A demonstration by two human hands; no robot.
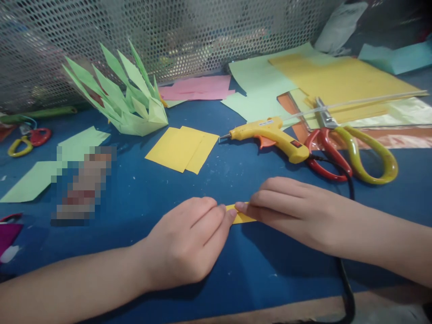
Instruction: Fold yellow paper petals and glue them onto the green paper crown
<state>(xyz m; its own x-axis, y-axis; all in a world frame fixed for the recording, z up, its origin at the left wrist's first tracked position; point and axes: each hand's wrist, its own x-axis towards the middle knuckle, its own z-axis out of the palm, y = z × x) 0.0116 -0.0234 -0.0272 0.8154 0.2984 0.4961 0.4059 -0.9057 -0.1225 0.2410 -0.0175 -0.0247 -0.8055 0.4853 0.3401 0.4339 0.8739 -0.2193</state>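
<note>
A small folded piece of yellow paper [244,218] lies low over the blue table, between my two hands. My left hand [192,238] is closed, its thumb and fingertips pressing the paper's left end. From the other side my right hand [290,211] pinches it, the fingers mostly hiding the right end. Just beyond them lie overlapping yellow paper squares [182,148]. A yellow glue gun [270,135] with an orange trigger rests on its side past my right hand, nozzle to the left.
Scissors [367,153] with red and yellow handles lie at the right, beside the glue gun's black cord [347,288]. A folded green paper plant shape [138,112] stands at back left. Green sheets [263,76], yellow sheets [340,81] and pink paper [199,87] lie before a perforated metal panel [189,36].
</note>
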